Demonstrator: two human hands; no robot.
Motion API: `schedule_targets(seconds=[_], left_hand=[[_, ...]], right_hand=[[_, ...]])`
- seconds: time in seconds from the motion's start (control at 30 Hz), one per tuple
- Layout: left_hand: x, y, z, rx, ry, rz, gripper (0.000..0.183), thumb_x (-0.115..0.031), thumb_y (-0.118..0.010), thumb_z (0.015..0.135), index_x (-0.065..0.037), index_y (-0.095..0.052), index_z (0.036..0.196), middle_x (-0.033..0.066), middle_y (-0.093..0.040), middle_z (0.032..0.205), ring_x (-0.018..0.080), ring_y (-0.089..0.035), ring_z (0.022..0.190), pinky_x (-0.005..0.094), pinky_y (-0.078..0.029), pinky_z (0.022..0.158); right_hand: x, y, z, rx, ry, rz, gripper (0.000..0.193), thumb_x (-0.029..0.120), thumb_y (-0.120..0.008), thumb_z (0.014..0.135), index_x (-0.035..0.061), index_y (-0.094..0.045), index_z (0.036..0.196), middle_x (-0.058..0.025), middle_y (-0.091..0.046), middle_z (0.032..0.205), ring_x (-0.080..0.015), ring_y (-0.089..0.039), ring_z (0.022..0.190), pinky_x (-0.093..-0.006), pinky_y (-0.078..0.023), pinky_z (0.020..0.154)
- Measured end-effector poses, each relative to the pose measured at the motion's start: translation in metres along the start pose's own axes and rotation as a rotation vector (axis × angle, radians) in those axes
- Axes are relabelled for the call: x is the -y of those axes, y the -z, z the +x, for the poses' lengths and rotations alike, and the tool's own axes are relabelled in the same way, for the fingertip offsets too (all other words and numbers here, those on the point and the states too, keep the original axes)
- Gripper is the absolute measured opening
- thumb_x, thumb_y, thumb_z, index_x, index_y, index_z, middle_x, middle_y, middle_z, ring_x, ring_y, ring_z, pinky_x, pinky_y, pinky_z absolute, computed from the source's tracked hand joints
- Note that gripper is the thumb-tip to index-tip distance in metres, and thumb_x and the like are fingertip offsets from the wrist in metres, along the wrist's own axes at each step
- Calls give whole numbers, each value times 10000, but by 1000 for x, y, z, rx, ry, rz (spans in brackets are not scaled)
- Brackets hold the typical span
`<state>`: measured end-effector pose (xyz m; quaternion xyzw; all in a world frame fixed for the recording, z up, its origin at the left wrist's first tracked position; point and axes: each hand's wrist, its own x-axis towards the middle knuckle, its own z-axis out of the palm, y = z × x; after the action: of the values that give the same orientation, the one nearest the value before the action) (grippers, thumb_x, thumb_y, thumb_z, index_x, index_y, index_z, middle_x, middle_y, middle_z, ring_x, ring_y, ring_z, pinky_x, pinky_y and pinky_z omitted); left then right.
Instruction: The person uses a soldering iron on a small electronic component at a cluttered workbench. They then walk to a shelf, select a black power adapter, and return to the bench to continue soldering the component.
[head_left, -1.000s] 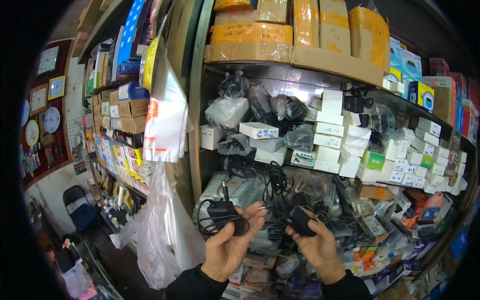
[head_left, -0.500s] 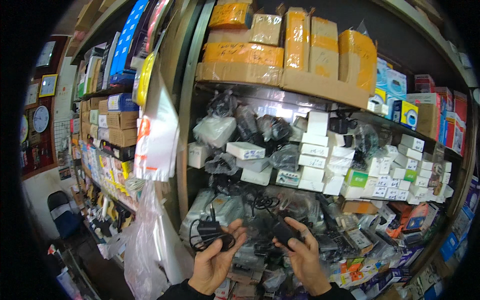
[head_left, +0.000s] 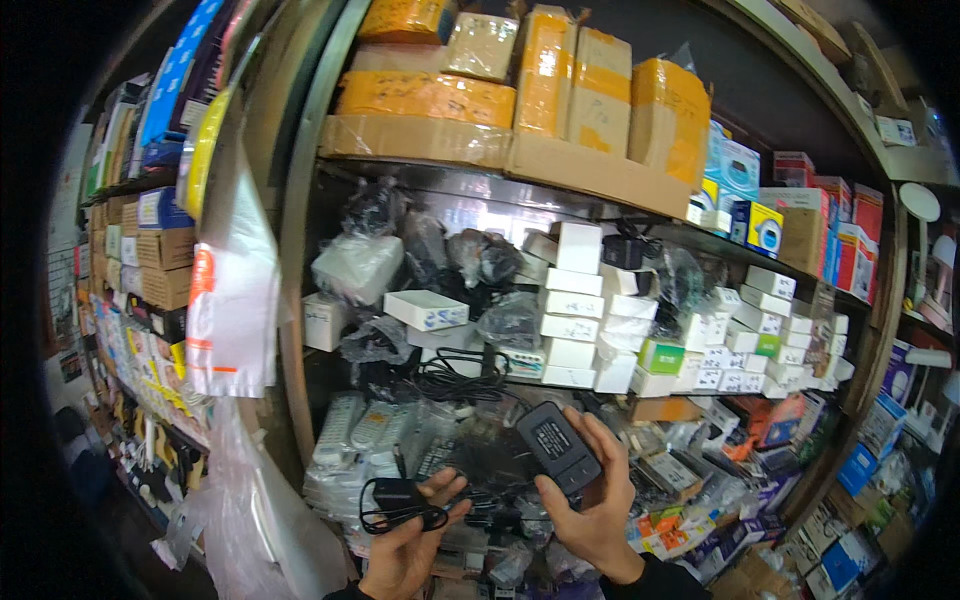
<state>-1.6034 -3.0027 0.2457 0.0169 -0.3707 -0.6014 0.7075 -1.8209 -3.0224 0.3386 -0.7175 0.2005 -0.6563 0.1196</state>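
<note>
My right hand is closed on a black power adapter, thumb at its lower edge and fingers along its right side. The labelled face of that adapter is turned up toward me. Its cable runs to a bundled black coil, up and to the left. Lower down, my left hand holds a smaller black power adapter whose cord is looped around it, a thin plug end sticking upward. The two adapters are apart. Part of the left fingers is hidden by the loops.
Bagged remote controls lie on the shelf beyond my hands. Above them are stacked white boxes and plastic-wrapped items. Taped cardboard boxes fill the top shelf. Plastic bags hang from the post at left.
The view has swung right, so the shelves sit farther left. My right hand has lifted and tilted its adapter, bringing the label and cable coil into plain sight. The left hand keeps its adapter.
</note>
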Motion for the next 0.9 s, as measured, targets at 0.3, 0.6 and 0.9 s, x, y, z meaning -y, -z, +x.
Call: schedule_targets(seconds=[0.3,0.6,0.9], left_hand=[[-16,50,-25,345,18,-263,511,-205,-824,942,-48,-602,1375,187,-650,1366,369,-645,1279,496,-553,1066],[10,-46,-24,325,404,482,380,-263,-751,1012,99,-717,1123,283,-462,1606,474,-466,1484,670,-490,1147],[64,-78,-25,452,499,360,439,-53,-868,883,-6,-684,1279,200,-523,1577,359,-636,1337,522,-558,1131]], right_hand=[[2,93,36,519,-315,73,614,34,-954,752,80,-718,1317,-92,-671,1360,-240,-669,1250,-411,-576,1064],[-18,127,10,358,-408,649,906,294,-1060,575,-10,-630,1313,-166,-717,1141,-299,-716,1120,-409,-568,961],[-1,139,-9,265,-464,785,968,317,-939,704,-109,-533,1473,-253,-692,1241,-304,-709,1133,-377,-597,951]])
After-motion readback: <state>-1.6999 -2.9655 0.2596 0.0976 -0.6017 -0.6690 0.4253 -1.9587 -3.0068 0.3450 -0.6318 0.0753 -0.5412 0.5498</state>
